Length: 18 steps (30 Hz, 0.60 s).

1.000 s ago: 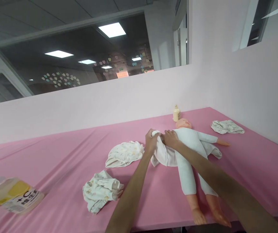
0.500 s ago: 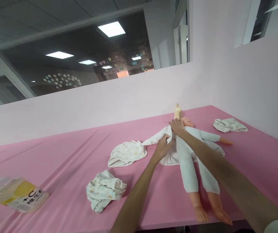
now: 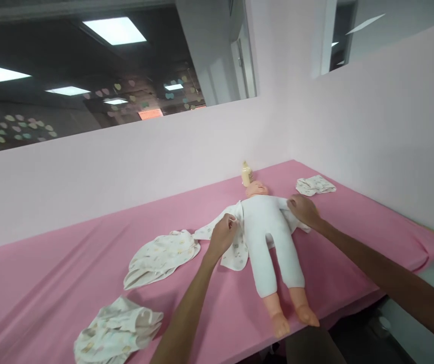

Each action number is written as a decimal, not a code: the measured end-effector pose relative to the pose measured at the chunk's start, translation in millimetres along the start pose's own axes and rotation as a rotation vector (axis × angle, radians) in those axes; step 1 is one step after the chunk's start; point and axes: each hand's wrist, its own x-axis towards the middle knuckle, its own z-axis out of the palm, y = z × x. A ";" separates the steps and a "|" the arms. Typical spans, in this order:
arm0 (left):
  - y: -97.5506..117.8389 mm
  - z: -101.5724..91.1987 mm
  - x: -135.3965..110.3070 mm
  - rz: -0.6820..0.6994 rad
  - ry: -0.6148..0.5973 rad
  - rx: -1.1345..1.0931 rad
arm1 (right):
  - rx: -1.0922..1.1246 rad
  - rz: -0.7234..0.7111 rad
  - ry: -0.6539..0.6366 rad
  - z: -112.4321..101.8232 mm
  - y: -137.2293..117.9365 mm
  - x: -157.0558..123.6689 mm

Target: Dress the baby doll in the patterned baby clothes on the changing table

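A baby doll [image 3: 268,230] in a white bodysuit lies on its back on the pink table [image 3: 68,273], head toward the wall. A white printed garment [image 3: 235,253] is spread beneath it. My left hand [image 3: 222,235] is closed on that garment's edge at the doll's left side. My right hand [image 3: 303,210] rests curled on the cloth at the doll's other side, over its arm.
A small cream bottle [image 3: 246,173] stands behind the doll's head. Folded printed cloths lie at the far right [image 3: 315,185], left of the doll [image 3: 159,257] and near the front edge [image 3: 116,331]. Pink walls close the back and right; the table edge runs under the doll's feet.
My right hand crossed from the doll's left shoulder over to its right side. The garment is now opened flat under the doll. The view swung right, dropping the yellow bottle out of sight.
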 end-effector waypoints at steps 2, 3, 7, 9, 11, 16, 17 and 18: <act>16.4 10.7 13.2 0.110 0.078 0.016 | 0.053 0.134 -0.079 -7.1 39.5 -17.7; 26.9 18.9 21.0 0.171 0.083 0.019 | 0.121 0.168 -0.133 -8.7 53.4 -24.6; 74.3 67.1 55.4 0.422 -0.028 0.116 | 0.340 0.120 -0.315 -4.4 71.2 -35.6; 94.5 94.6 72.1 0.530 -0.060 0.285 | 0.272 0.032 -0.318 0.4 68.4 -34.3; 108.9 119.8 87.8 0.616 -0.149 0.510 | 0.177 -0.003 -0.300 4.0 66.3 -32.2; 120.8 160.8 118.3 0.590 -0.427 0.818 | 0.012 0.140 -0.292 4.1 69.2 -29.4; 120.7 163.9 121.6 0.578 -0.426 0.825 | 0.017 0.138 -0.302 3.5 69.2 -29.1; 120.3 164.9 123.9 0.570 -0.414 0.822 | 0.038 0.123 -0.317 2.8 68.6 -28.7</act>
